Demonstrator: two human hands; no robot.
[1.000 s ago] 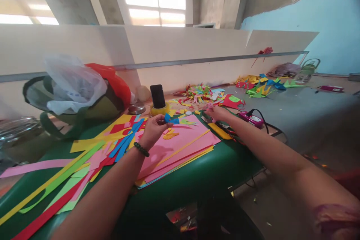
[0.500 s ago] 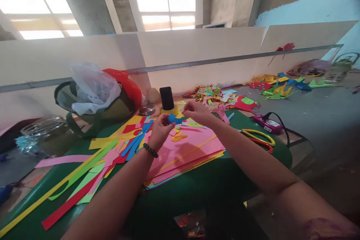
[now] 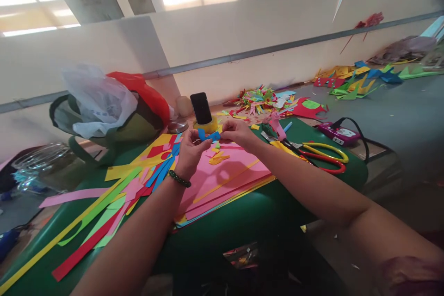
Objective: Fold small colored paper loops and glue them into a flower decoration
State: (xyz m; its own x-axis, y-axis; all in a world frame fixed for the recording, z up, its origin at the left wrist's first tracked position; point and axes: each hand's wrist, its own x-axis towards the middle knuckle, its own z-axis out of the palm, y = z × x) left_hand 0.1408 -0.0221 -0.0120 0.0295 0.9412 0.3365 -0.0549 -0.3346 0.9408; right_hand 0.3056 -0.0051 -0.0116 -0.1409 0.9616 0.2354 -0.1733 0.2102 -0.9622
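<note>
A small folded piece of blue paper [image 3: 208, 137] spans the gap between my hands, above a stack of pink sheets [image 3: 229, 185]. My left hand [image 3: 190, 150] pinches its left part between thumb and fingers. At its right end, the fingertips of my right hand [image 3: 238, 134] are closed on the paper. Under the hands lie small orange scraps [image 3: 218, 159] on the top sheet. Coloured paper strips [image 3: 163, 171] are spread beside my left wrist. Whether the blue paper is one piece or several layers, I cannot tell.
A phone [image 3: 200, 108] leans upright on a yellow tape roll [image 3: 206, 127]. Right of my hands are a pink glue gun [image 3: 277, 126] and scissors with yellow and red handles [image 3: 326, 152]. A bag [image 3: 145, 122] stands back left; a purple power strip [image 3: 338, 134] sits at the right.
My right hand has come down and left to take hold of the blue paper's right end. The paper is now stretched between both hands. The view has tilted downward.
</note>
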